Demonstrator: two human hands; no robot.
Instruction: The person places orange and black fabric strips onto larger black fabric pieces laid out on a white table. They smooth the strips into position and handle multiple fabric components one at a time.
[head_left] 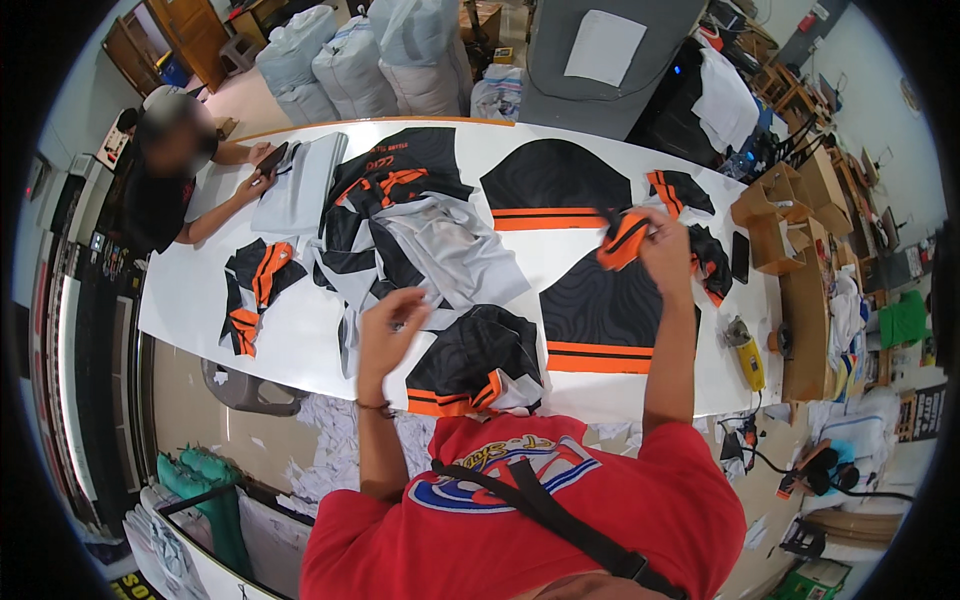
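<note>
Right hand [664,243] raised over the white table [190,300], fingers closed on a small orange-and-black fabric piece [622,240], just above a large black panel with orange stripe [600,320]. Left hand [388,325] loosely curled, gripping nothing visible, beside a folded black-and-orange piece [470,365] at the near table edge.

The left hand [388,322] is motion-blurred, so whether it grips the grey fabric [440,250] is perhaps unclear.
</note>
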